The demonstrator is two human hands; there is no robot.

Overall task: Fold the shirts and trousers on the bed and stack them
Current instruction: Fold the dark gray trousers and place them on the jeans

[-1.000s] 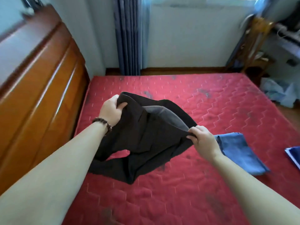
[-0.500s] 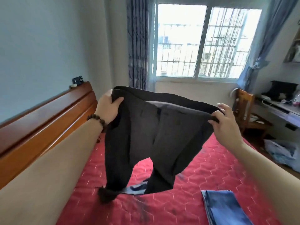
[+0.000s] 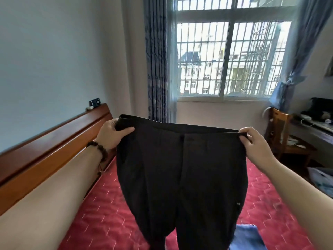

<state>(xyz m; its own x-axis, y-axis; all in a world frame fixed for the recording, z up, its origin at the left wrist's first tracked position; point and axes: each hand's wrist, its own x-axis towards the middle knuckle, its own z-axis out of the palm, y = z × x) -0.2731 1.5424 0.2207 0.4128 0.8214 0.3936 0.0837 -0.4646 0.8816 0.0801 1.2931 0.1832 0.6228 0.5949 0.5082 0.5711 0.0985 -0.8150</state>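
Note:
Dark trousers point(image 3: 182, 170) hang upright in the air in front of me, the waistband stretched flat and the fly facing me. My left hand point(image 3: 110, 134) grips the waistband's left end, thumb over the front. My right hand point(image 3: 255, 147) pinches the right end. The legs drop down past the bottom of the frame, above the red quilted bed point(image 3: 100, 212). A folded blue garment point(image 3: 246, 237) lies on the bed behind the right leg, partly hidden.
A wooden headboard point(image 3: 54, 150) runs along the left. Beyond the bed are a barred window point(image 3: 228, 58) with blue curtains point(image 3: 158, 60). At the right stand a wooden chair point(image 3: 282, 134) and a cluttered desk point(image 3: 317, 127). Pale bags point(image 3: 322, 179) lie on the floor at the right.
Both hands lifted the trousers from the bed to chest height and pulled the waistband wide and taut. My view tilted up from the mattress to the window.

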